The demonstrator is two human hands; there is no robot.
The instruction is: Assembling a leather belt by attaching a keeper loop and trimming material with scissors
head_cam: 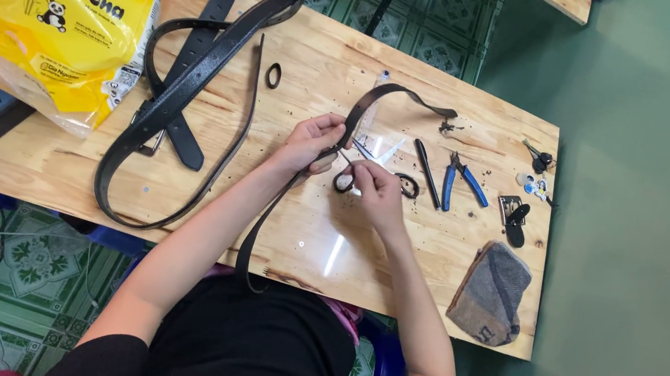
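Head view: left hand (313,142) pinches a black belt strap (367,109) that arches over the wooden table (168,195) and trails off its near edge. Right hand (376,191) grips black-handled scissors (347,179), blades at the strap. Right of the hands: blue-handled pliers (467,180), a grey cloth (491,294). Far left: yellow bag (63,12), more black belts (187,89).

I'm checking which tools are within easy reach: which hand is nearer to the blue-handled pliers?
Right. The right hand, at the scissors, lies just left of the blue-handled pliers in the picture. The left hand, gripping the black belt, sits farther off, beyond the right.
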